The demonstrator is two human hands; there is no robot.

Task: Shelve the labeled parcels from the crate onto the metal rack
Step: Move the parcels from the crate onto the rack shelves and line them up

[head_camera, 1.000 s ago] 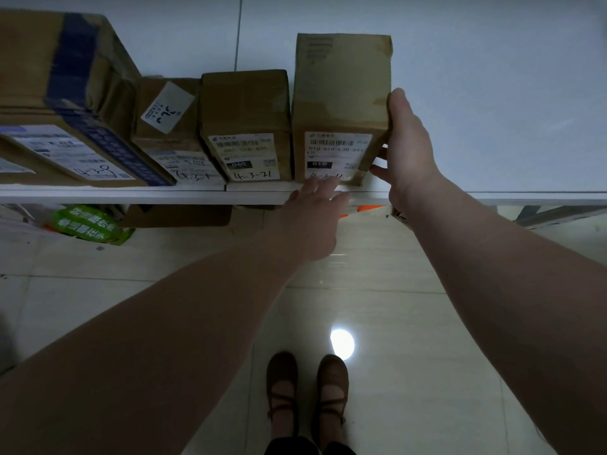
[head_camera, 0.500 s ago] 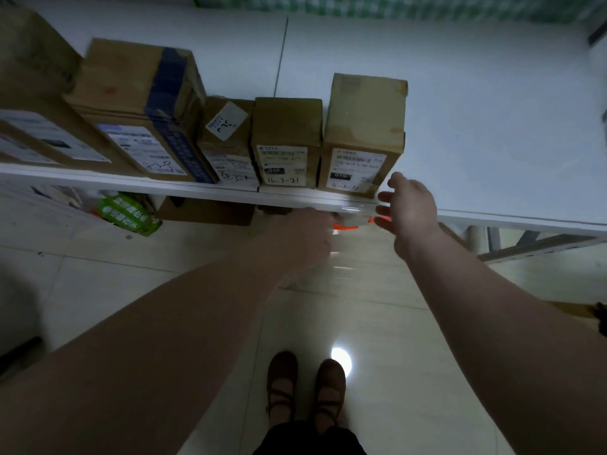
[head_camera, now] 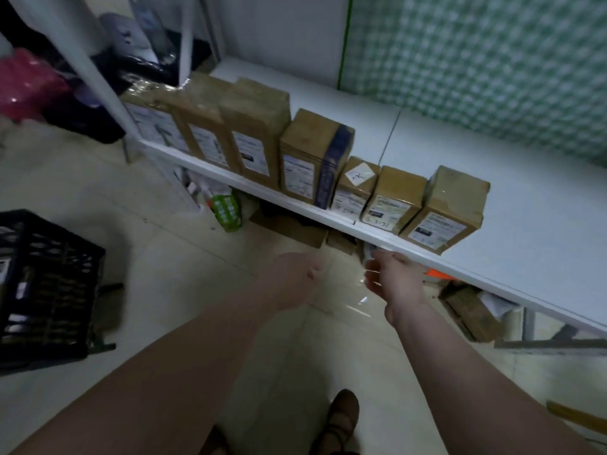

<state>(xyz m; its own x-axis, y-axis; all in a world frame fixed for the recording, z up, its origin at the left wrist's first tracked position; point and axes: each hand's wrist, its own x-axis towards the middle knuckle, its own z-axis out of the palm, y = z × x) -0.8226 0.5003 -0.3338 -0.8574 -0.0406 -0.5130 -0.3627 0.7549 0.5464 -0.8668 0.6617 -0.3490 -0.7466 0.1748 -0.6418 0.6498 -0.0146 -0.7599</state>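
Parcels (head_camera: 440, 208) on rack (head_camera: 525, 231), green packet (head_camera: 226, 210) beneath

A white shelf (head_camera: 492, 165) runs aslant from far left to near right. Along its near edge, cardboard parcels (head_camera: 312, 149) stand in a close row, side against side, printed labels facing out; the rightmost parcel (head_camera: 450, 208) slightly overhangs the lip. Below lies a pale, glossy tiled floor (head_camera: 184, 264). On it, a black crate (head_camera: 42, 284) sits at the left, and under the shelf are a green packet (head_camera: 226, 208) and brown cardboard boxes (head_camera: 289, 228).
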